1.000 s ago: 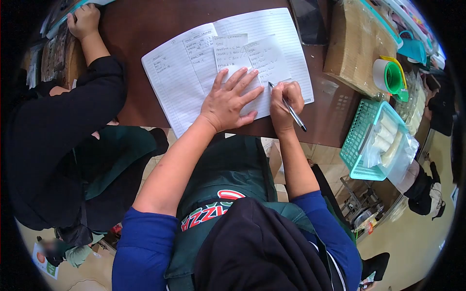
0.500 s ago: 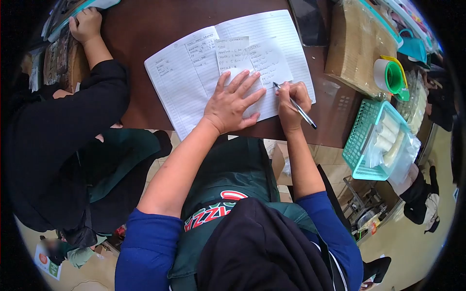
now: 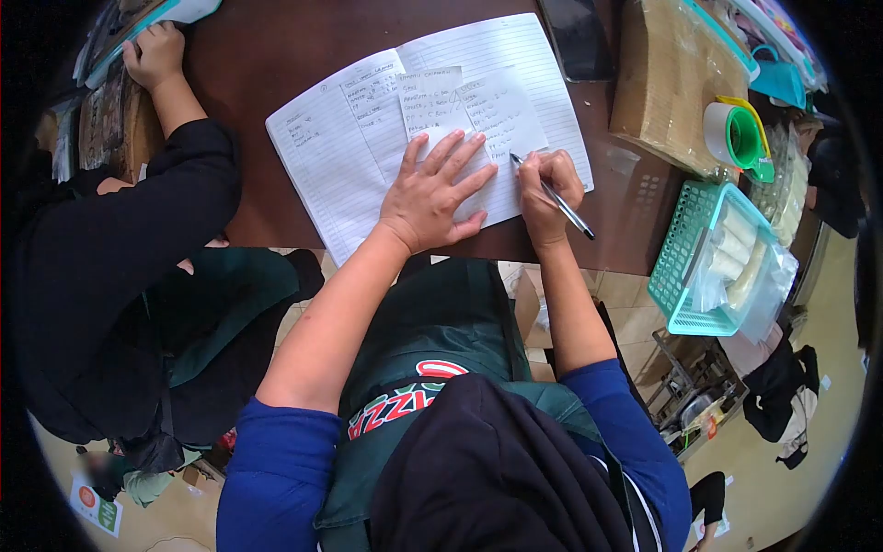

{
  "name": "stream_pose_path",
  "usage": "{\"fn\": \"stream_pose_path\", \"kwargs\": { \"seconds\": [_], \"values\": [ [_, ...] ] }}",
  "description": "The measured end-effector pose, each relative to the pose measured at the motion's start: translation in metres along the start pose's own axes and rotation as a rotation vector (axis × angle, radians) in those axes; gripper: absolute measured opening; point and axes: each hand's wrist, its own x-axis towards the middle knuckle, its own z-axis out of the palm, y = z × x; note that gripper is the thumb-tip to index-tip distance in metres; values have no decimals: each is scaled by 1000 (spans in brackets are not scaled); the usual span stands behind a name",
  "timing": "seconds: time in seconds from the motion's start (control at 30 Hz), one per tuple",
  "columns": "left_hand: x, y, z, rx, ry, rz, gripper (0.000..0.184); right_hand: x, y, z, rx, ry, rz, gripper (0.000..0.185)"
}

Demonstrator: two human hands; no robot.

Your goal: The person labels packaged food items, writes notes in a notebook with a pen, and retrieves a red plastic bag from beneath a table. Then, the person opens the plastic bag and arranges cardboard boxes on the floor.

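Observation:
An open lined notebook (image 3: 349,175) lies tilted on the brown table, with handwriting on its left page. Two small handwritten paper slips lie over its middle and right page: a left slip (image 3: 428,97) and a right slip (image 3: 510,106). My left hand (image 3: 437,193) rests flat with fingers spread across the lower part of the slips and the notebook. A pen (image 3: 568,210) with a clear barrel and dark end is gripped in my right hand (image 3: 549,189). Its tip is at the lower lines of the right slip.
A dark phone-like slab (image 3: 577,37) lies behind the notebook. On the right stand a cardboard box (image 3: 676,87), a green-cored tape roll (image 3: 733,133) and a turquoise basket (image 3: 685,262) with wrapped pale rolls. At the left, another person's arm (image 3: 138,202) rests on the table edge.
The whole view has shifted slightly, moving the notebook and hands a little left and up. The pen tip has moved slightly on the right slip; both hands keep their hold.

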Motion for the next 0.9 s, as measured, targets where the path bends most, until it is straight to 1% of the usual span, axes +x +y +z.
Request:
{"fn": "stream_pose_path", "kwargs": {
  "seconds": [0.07,0.17,0.23,0.57,0.67,0.77,0.83,0.9],
  "values": [
    [0,1,0,2,-1,0,47,0,0,-2,2,-5,-27,26],
    [0,1,0,7,2,-2,48,-3,5,-3,28,12,2,26],
    [0,1,0,1,7,-1,47,-3,4,-2,79,-17,0,26],
    [-1,1,1,22,2,0,48,-3,2,-2,58,-33,-24,25],
    [-1,1,0,21,10,2,47,-6,7,-2,132,-33,22,25],
    [0,1,1,21,18,3,47,-3,-1,-1,154,-89,-27,25],
    [0,1,1,32,6,0,48,-1,-6,-2,101,-154,-81,25],
    [-1,1,1,30,7,0,48,1,-11,-1,67,-116,-95,24]
  ]
}}
